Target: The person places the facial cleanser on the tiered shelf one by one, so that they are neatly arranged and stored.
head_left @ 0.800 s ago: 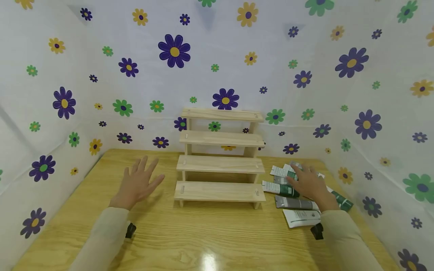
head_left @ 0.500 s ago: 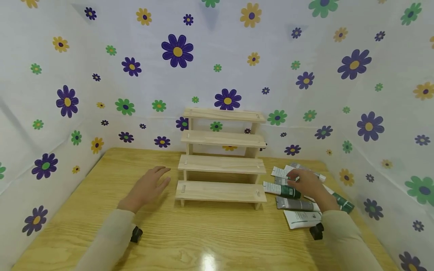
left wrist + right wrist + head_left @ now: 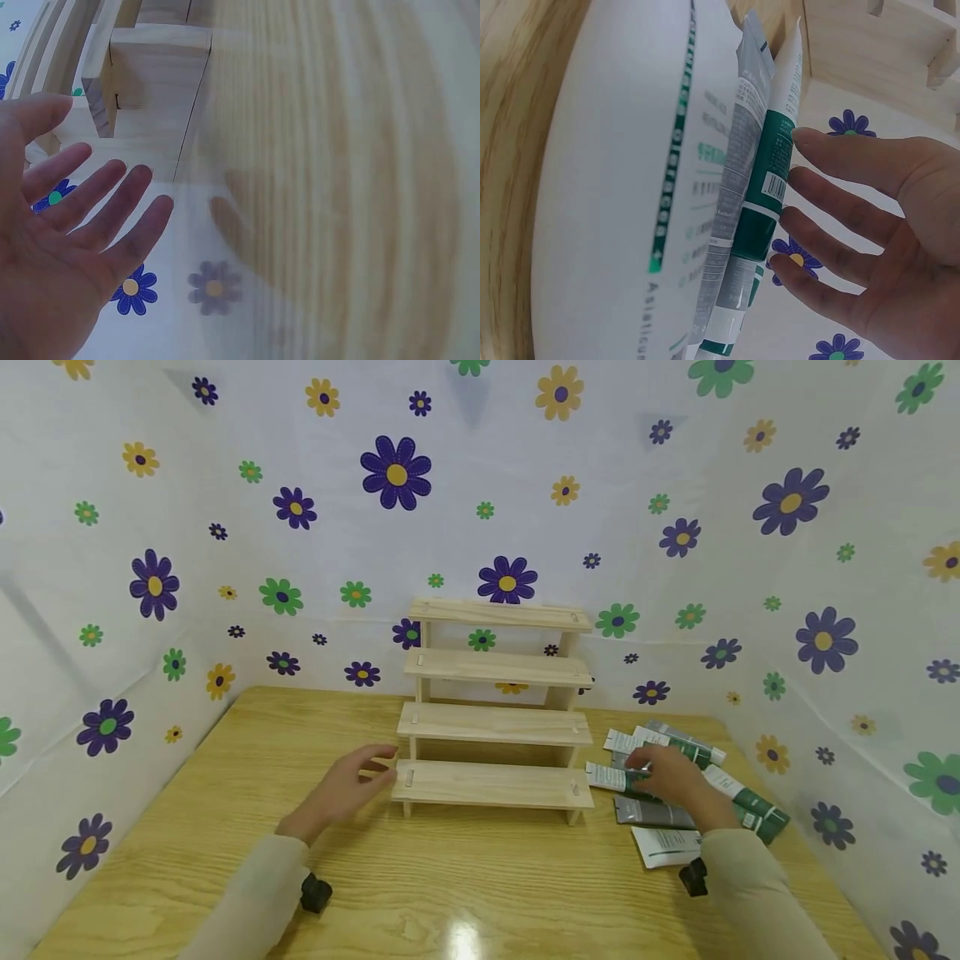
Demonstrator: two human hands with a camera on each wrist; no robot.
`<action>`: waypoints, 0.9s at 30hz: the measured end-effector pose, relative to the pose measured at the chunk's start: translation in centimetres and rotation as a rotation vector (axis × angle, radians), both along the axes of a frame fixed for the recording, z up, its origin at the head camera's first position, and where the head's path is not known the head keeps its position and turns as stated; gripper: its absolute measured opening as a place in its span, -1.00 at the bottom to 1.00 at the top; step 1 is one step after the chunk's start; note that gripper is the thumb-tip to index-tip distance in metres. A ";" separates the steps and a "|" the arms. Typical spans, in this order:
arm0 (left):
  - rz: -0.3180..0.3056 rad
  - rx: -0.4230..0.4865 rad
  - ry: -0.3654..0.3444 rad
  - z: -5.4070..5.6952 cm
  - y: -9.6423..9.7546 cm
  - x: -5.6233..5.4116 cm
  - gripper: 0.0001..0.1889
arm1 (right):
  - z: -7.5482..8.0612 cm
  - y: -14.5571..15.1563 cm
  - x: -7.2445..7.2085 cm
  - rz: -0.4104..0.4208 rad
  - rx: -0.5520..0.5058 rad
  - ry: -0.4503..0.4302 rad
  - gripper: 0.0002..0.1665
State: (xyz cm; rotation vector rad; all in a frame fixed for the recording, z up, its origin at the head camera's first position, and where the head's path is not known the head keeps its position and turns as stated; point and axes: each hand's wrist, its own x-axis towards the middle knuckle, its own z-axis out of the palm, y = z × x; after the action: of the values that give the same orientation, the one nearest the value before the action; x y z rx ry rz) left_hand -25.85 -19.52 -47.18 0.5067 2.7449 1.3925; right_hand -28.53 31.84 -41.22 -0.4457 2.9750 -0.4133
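Observation:
A stepped wooden display rack [image 3: 491, 783] stands at the back middle of the table. Beside the left end of its lowest board is my left hand [image 3: 337, 792], holding nothing; its fingers are spread and slightly bent in the left wrist view. My right hand [image 3: 671, 781] hovers over squeeze tubes to the right of the rack. Its loosely bent fingertips are close to a green-and-white tube [image 3: 769, 169]; whether they touch it I cannot tell. A grey tube [image 3: 648, 812] and a white tube [image 3: 666, 846] lie nearer the front. The hand partly hides some tubes.
More tubes lie in a loose pile behind and right of the right hand, including a green-and-white tube [image 3: 750, 797] and a grey one [image 3: 693, 743]. Flower-printed white cloth [image 3: 315, 527] walls the wooden table [image 3: 465, 877] at the back and sides.
My left hand has moved right, toward the rack, its spread fingers turning sideways. The right hand has bent its fingers and shifted slightly lower over the tubes.

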 end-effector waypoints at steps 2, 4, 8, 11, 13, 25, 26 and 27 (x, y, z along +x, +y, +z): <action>-0.004 0.017 -0.018 -0.2 0.2 0.0 -0.45 | -0.2 0.1 -0.1 0.004 0.007 -0.006 -0.71; -0.004 0.037 -0.040 -0.2 0.4 0.0 -0.45 | -0.3 0.2 0.0 0.006 0.010 -0.010 -0.69; -0.003 0.076 -0.085 -0.4 0.7 0.0 -0.45 | -0.4 0.2 0.0 0.008 0.024 -0.014 -0.66; -0.001 0.099 -0.097 -0.4 0.8 0.1 -0.46 | -0.3 0.1 0.0 0.004 0.050 -0.016 -0.65; -0.002 0.108 -0.094 -0.4 0.8 0.2 -0.48 | -0.3 -0.1 -0.1 0.000 0.067 -0.017 -0.64; -0.027 0.226 -0.153 0.0 1.3 0.4 -0.48 | -0.9 -0.5 -0.9 -0.017 0.142 -0.006 -0.63; -0.028 0.229 -0.160 0.1 1.3 0.4 -0.48 | -0.9 -0.5 -1.0 -0.017 0.140 -0.006 -0.62; -0.029 0.231 -0.165 0.1 1.4 0.4 -0.47 | -0.9 -0.5 -1.0 -0.015 0.136 -0.006 -0.62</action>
State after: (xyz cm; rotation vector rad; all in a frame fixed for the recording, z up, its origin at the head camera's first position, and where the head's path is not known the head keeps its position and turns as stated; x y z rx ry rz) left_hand -25.41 -18.15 -47.07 0.4151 2.4544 1.6726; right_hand -29.52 31.35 -42.15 -0.4077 2.9774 -0.2110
